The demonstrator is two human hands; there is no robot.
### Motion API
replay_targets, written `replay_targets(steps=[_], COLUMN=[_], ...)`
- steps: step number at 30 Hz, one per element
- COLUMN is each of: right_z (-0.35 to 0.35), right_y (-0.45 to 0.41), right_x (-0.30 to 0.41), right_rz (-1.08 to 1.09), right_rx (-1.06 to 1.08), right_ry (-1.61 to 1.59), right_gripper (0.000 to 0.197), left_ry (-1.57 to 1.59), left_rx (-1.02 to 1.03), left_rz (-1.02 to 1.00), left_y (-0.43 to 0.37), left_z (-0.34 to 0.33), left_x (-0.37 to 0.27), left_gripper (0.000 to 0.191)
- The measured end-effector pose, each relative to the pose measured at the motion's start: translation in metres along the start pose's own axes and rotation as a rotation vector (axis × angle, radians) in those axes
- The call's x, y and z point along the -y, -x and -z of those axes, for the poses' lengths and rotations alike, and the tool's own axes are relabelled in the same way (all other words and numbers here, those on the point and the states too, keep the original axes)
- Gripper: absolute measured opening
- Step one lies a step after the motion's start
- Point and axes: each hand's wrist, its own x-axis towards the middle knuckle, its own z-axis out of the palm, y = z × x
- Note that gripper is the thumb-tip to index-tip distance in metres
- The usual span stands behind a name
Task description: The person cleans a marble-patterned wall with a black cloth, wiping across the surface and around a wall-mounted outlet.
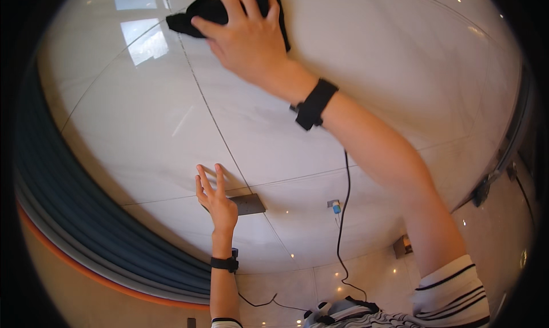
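Note:
My right hand [253, 41] is pressed over a crumpled black cloth [210, 11], which lies against glossy pale marble-look tiles [274, 143]. Its fingers are spread across the cloth, near the top of the view. Lower down, my left hand [218, 206] holds nothing, its fingers apart and pointing up over the tiles. I cannot tell whether those fingertips touch the surface. Just right of the left hand is a dark rectangular plate [251, 204], partly hidden behind it. Each wrist wears a black strap.
A dark blue-grey curtain [107, 208] with grey and orange edges hangs along the left. A black cable [346, 191] runs down between my arms. Right of it, a small blue-topped fitting [336, 206] sticks out. A brown box-like thing [402, 246] sits lower right, near a dark frame [510, 139].

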Motion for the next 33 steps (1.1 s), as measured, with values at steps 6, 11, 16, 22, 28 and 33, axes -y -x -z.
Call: replay_targets(steps=[6, 11, 16, 22, 28, 33], right_z=[0.073, 0.176, 0.223, 0.287, 0.379, 0.425], right_y=[0.213, 0.293, 0.290, 0.330, 0.386, 0.416], right_x=[0.106, 0.021, -0.067, -0.158, -0.279, -0.371], right_rz=[0.238, 0.510, 0.303, 0.053, -0.260, -0.776], right_rx=[0.538, 0.826, 0.625, 0.533, 0.407, 0.030], right_ry=[-0.200, -0.140, -0.065, 0.111, 0.190, 0.418], right_gripper=[0.031, 0.039, 0.039, 0.047, 0.046, 0.041], left_ry=[-0.004, 0.042, 0.011, -0.055, -0.033, -0.228], left_rx=[-0.032, 0.038, -0.053, -0.034, -0.053, -0.186], left_rz=[-0.051, -0.065, -0.014, -0.200, -0.233, -0.164], left_y=[0.000, 0.007, 0.006, -0.018, -0.006, 0.004], left_z=[0.011, 0.026, 0.025, -0.002, -0.075, -0.133], left_x=[0.006, 0.010, -0.032, -0.140, -0.243, -0.272], left_gripper=[0.096, 0.091, 0.085, 0.067, 0.064, 0.080])
